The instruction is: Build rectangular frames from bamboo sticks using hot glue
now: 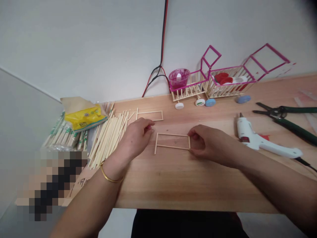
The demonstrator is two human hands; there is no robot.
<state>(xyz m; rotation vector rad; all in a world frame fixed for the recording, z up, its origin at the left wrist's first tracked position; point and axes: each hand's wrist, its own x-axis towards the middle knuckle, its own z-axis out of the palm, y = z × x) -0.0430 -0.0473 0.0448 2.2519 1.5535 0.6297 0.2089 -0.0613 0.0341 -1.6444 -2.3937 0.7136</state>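
A rectangular frame of thin wooden sticks [172,146] lies flat on the wooden table [188,185]. My right hand [206,142] is closed in a pinch on the frame's right end. My left hand [136,137], with a gold bangle on the wrist, rests with curled fingers just left of the frame's left stick; whether it holds anything is hidden. A second stick frame [150,115] lies behind my left hand.
A heap of loose sticks [109,135] and a yellow tissue pack [85,119] lie at the left. A white glue gun [260,140] and green-handled cutters [284,115] are at the right. A pink-edged stick cart model [218,81] stands by the wall, under red and black cables [162,49].
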